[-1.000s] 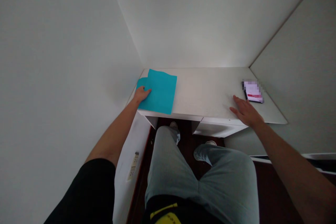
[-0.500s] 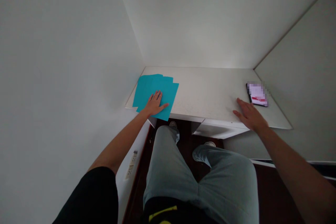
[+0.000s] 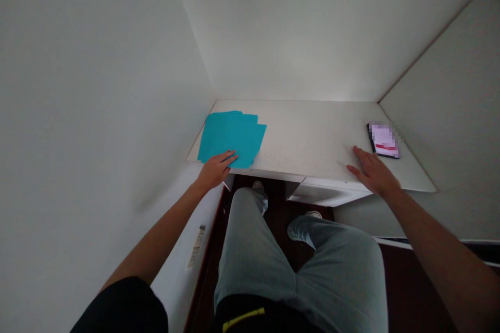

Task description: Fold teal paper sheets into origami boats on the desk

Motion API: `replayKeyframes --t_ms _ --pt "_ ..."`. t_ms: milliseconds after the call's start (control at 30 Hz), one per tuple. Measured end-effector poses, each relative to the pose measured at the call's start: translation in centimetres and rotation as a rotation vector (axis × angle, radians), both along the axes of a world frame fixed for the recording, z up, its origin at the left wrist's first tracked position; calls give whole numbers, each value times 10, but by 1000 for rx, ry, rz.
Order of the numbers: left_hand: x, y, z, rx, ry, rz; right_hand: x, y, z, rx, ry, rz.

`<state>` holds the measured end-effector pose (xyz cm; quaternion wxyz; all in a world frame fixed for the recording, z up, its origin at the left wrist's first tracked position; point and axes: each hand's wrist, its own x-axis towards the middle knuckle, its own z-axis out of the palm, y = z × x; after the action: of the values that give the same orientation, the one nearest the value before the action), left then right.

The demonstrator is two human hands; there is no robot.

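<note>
Several overlapping teal sheets point(image 3: 230, 132) lie on the left end of the white desk point(image 3: 300, 135). Whether they are paper or another thin material, I cannot tell. At their front left edge, my left hand point(image 3: 215, 170) rests with its fingers stretched out over the sheets by the desk's front edge. My right hand point(image 3: 375, 173) is open, thumb and fingers apart, low over or on the desk's front edge at the right. Just beyond it lies a phone point(image 3: 385, 140) with a lit, partly blurred screen.
White walls point(image 3: 97, 88) close in the desk on the left, behind and on the right. Below the desktop is a white drawer front point(image 3: 330, 193). My legs in light jeans point(image 3: 253, 250) are under the desk's edge, and a power outlet point(image 3: 196, 247) sits low on the left wall.
My left hand has slid back and left from the middle of the sheets to their front edge. The top sheet's front corner no longer juts past the desk edge. My right hand stays put.
</note>
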<state>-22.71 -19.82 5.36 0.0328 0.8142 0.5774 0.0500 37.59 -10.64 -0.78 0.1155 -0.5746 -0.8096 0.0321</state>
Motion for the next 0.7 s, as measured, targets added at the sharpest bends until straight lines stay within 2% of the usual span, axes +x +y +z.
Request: replayKeyframes --t_ms 100,233,367,467,567,700 --pt "25 8 17 47 -76 24 -1 -1 1 -4 10 -6" --pt "99 14 28 38 -48 -69 0 -1 0 8 -3 0" --pt "188 7 19 -41 16 -143 2 1 -3 35 -12 20" --pt "236 -2 8 -62 4 -184 4 2 -5 47 4 47" --pt "256 -7 1 -88 -29 -226 4 1 -4 54 13 72" --pt "246 -9 -6 -24 -47 -247 3 -2 -2 65 35 89"
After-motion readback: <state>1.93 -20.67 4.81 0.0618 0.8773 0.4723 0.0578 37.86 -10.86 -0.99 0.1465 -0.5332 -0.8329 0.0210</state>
